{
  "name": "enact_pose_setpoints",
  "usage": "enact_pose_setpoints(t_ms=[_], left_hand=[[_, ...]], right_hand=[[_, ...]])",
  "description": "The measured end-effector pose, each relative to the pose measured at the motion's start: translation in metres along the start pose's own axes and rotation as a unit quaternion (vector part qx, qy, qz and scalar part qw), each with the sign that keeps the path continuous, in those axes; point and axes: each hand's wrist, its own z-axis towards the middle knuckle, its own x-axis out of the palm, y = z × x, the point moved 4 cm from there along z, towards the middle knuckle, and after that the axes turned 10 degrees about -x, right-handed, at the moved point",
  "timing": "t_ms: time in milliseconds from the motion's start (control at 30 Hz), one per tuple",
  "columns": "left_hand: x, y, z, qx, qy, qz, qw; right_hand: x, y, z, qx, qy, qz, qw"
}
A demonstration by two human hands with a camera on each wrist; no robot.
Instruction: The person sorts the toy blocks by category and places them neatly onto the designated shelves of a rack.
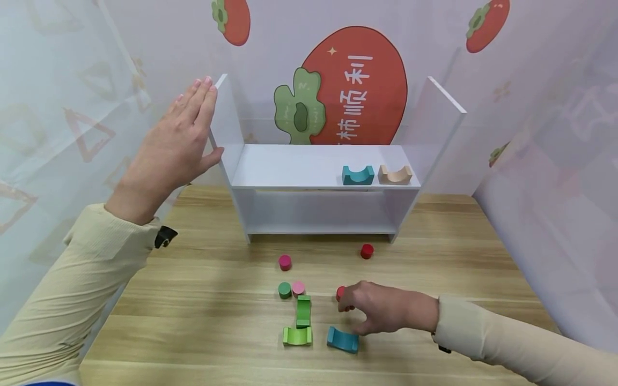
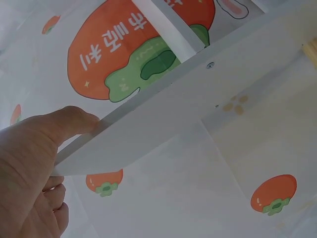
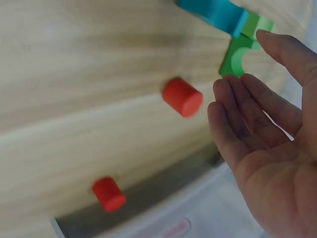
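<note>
At the upper left, my left hand [image 1: 181, 131] holds the upright left side panel of a white shelf [image 1: 289, 166], its thumb at the panel's front edge. The left wrist view has the thumb on the edge of that panel [image 2: 148, 134]. My right hand [image 1: 379, 306] hovers over the table with its fingers loosely curved around nothing. Close to it are a red cylinder [image 1: 340, 292], partly hidden by the fingers, and a blue arch block [image 1: 343, 340]. The right wrist view shows that red cylinder [image 3: 182, 97] apart from the fingertips.
A teal arch block [image 1: 358, 176] and a beige one [image 1: 395, 175] stand on the shelf's upper board. On the wooden table [image 1: 193, 300] lie two green arch blocks [image 1: 297, 336], another red cylinder [image 1: 367, 251], and magenta [image 1: 285, 262], green [image 1: 285, 290] and pink [image 1: 298, 288] cylinders.
</note>
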Motion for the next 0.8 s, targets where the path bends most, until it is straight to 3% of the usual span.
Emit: enact_pose_setpoints(t_ms=[433,800], left_hand=[[0.001,0.000,0.001,0.000,-0.001,-0.002,1.0000],[0.002,0.000,0.001,0.001,-0.002,-0.003,1.0000]], right_hand=[[0.040,-0.010,0.002,0.016,-0.011,0.027,0.9994],[0.053,-0.008,0.008,0.035,-0.020,0.013,0.9991]])
